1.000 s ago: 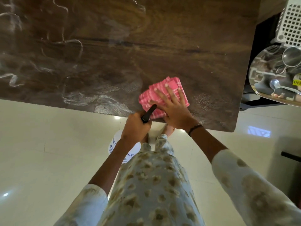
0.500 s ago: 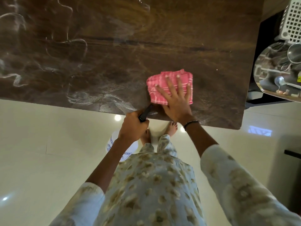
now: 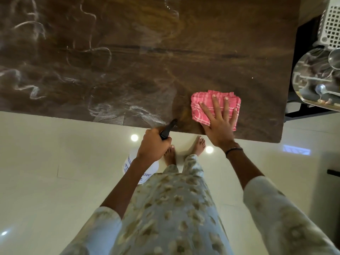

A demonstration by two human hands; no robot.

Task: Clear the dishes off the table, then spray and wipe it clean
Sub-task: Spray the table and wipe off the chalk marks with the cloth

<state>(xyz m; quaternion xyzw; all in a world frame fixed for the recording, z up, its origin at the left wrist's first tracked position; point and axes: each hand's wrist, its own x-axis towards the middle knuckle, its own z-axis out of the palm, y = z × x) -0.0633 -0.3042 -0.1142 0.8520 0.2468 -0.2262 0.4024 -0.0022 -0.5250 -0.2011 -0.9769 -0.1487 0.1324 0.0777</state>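
Note:
A folded pink checked cloth (image 3: pixel 202 104) lies on the dark brown table (image 3: pixel 147 52) near its front right corner. My right hand (image 3: pixel 219 124) presses flat on the cloth with fingers spread. My left hand (image 3: pixel 153 146) grips the black trigger head of a white spray bottle (image 3: pixel 128 164), held just below the table's front edge with the nozzle at the edge. Most of the bottle is hidden behind my hand and arm. Whitish smears and wet streaks cover the left half of the tabletop.
A round steel plate (image 3: pixel 311 78) with a spoon and a steel bowl sits on a dark stand right of the table. A white perforated basket (image 3: pixel 331 24) stands behind it. The cream tiled floor (image 3: pixel 55 162) and my bare feet lie below the table edge.
My right hand has slid the pink cloth to the right and slightly away from me along the front of the table. My left hand kept its grip on the spray bottle near the edge.

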